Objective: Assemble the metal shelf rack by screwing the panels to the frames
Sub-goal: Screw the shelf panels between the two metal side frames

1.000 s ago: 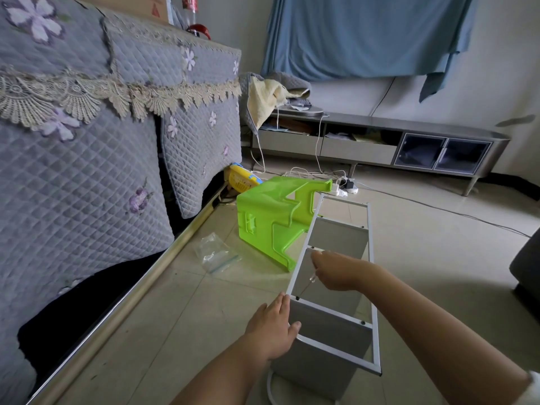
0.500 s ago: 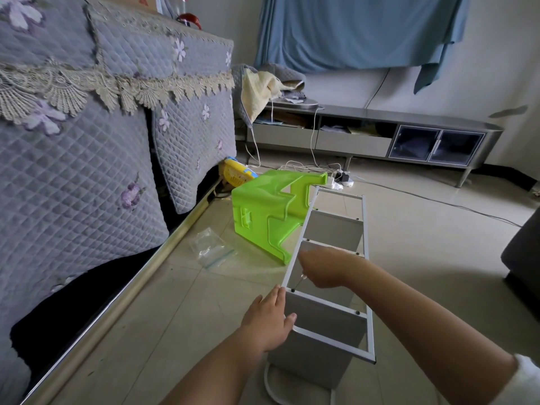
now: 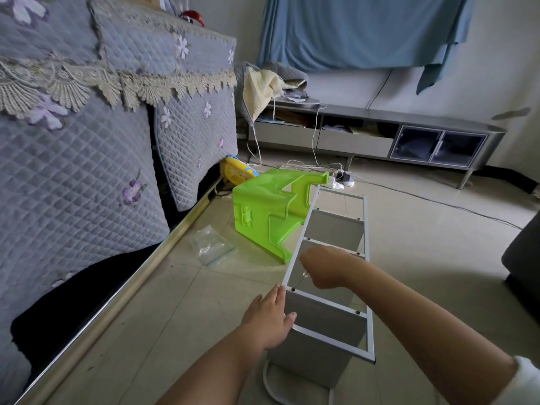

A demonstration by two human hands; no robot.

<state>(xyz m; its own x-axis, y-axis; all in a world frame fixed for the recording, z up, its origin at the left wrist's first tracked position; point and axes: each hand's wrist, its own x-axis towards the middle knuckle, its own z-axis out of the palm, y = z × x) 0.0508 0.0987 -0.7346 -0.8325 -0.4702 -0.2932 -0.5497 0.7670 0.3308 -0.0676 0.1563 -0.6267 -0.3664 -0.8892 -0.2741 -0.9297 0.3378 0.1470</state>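
— Tiled floor (image 3: 423, 244) of a living room, quilted sofa (image 3: 73, 171) well off to the left of the fingers. Whereabouts of the metal shelf rack (image 3: 321, 325)?

— Down on that floor on its side, open face up, directly under both hands. Long axis running away from the body, from just beside the left fingers out toward the green stool (image 3: 263, 209) at the far end.

— And the left hand (image 3: 268, 317)?

— Laid flat, fingers straight and together, tips touching the near-left rail of the frame. Holding nothing, just steadying.

— The right hand (image 3: 324, 267)?

— Reaching across over the middle bay, fingers curled in and pointed down. Pinching a small shiny piece (image 3: 305, 274) that glints below the knuckles; screw or driver tip, impossible to tell.

— So where next, judging by that?

— Probably the open screw hole (image 3: 293, 289) in the left rail. Sits just below and slightly nearer the body than the right fingers, just beyond the left fingertips, so between the two hands. Right hand nearer for driving, left already placed for bracing.

— Anything in the way?

— Nothing between fingers and hole. Clear plastic bag (image 3: 211, 247) further left of the left fingers, apart from the rack.
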